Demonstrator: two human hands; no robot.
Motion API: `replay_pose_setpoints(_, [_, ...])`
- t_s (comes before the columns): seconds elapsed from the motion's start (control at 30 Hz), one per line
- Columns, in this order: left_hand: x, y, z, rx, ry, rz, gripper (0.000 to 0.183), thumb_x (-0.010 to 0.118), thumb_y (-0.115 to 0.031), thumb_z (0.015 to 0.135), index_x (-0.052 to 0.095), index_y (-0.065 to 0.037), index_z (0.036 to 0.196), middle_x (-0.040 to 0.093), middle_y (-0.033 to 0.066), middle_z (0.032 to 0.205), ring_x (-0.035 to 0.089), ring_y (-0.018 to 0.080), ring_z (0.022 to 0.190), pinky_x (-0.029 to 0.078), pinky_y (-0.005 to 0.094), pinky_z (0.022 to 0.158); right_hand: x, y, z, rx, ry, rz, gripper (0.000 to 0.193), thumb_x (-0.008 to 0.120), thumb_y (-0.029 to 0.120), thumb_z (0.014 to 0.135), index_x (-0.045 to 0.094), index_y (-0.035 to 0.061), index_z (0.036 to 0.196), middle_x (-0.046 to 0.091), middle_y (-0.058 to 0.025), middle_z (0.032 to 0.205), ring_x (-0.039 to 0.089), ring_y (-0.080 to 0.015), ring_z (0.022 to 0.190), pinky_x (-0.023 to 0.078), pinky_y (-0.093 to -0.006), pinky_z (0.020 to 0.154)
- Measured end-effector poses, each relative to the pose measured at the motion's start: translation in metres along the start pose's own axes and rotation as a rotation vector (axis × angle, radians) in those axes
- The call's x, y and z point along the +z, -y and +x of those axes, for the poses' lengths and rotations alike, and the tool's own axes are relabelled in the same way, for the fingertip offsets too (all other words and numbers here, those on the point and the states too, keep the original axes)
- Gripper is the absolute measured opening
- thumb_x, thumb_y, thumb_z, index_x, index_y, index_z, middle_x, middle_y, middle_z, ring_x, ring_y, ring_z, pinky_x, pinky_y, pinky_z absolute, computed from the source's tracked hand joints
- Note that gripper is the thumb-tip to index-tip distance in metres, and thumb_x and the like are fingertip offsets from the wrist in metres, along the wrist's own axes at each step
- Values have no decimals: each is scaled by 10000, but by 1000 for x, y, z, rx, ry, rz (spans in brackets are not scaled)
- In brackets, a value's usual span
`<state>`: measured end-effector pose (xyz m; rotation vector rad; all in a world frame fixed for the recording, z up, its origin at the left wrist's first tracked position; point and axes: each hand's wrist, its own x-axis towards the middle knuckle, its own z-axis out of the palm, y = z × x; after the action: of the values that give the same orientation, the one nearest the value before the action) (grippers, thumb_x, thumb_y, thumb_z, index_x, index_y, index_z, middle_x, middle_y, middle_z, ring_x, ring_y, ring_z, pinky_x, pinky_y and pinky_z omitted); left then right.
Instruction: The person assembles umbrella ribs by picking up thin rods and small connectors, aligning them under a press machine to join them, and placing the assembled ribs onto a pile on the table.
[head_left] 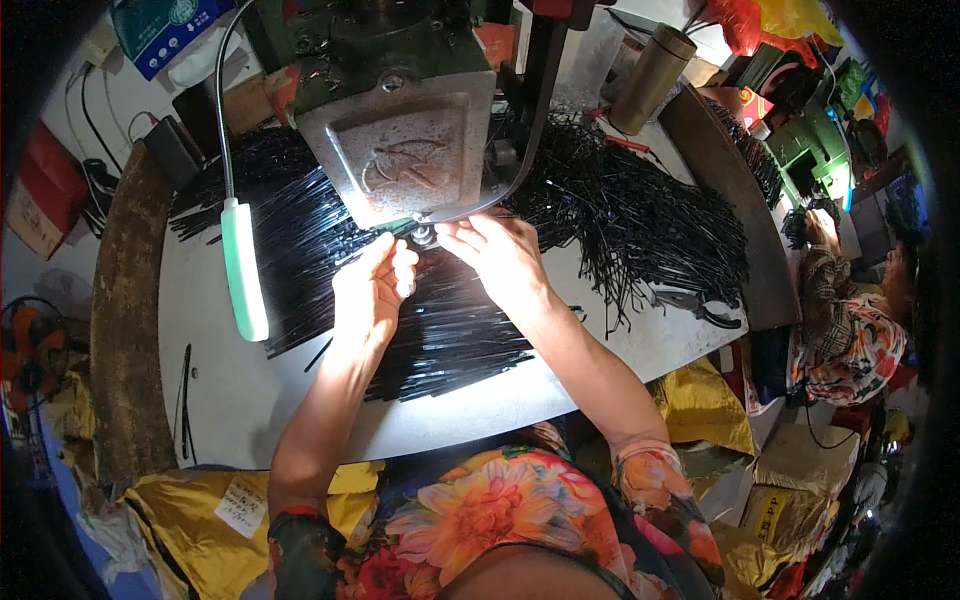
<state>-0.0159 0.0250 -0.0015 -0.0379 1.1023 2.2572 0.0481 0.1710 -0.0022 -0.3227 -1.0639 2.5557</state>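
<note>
My left hand [370, 285] is closed in a pinch, fingers curled, just left of the small metal tool head [423, 235] under a green machine [395, 150] with a worn metal front cover. Just right of that tool head, my right hand [505, 262] has its fingertips pressed together. Whatever lies between the fingers of either hand is too small to make out. Thin black rods [440, 345] lie in a dense layer beneath both hands. More of these rods form a tangled pile [640, 215] to the right.
A lit green-and-white lamp [246, 270] hangs on the left from a flexible neck. Pliers [700, 308] with dark handles rest at right. Tweezers [185, 400] lie at left. Behind the pile stands a bronze flask [652, 78]. A co-worker [850, 335] sits far right.
</note>
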Motion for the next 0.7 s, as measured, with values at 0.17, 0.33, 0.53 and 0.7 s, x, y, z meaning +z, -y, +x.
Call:
replay_pose_setpoints(0.17, [-5,-2,2,-43,1,-29,174,514,-143,811,537,28,831,578,115,693,508,133,523,415,215,479,3,-1,-1,-19,2,37,175,489,55,801,497,-111,855,557,-181,843,592,-231,784,509,-303,728])
replay_pose_setpoints(0.33, [2,-1,2,-51,0,-30,181,517,-144,809,539,30,854,585,123,728,531,140,571,429,223,504,-2,-1,1,-99,25,-79,154,494,57,797,513,-89,843,569,-165,805,599,-237,747,517,-306,700])
replay_pose_setpoints(0.53, [-7,-1,-1,45,-6,84,220,490,-177,826,524,13,933,592,98,791,537,124,621,422,210,530,-4,2,3,170,24,-13,188,531,140,806,529,-47,816,565,-138,740,604,-225,697,525,-338,621])
replay_pose_setpoints(0.7, [-2,-7,7,-143,-2,9,186,528,-155,808,516,12,891,585,90,730,535,118,568,432,211,499,-32,61,-23,243,91,-733,228,580,154,770,540,-53,857,573,-117,688,560,-145,462,464,-229,417])
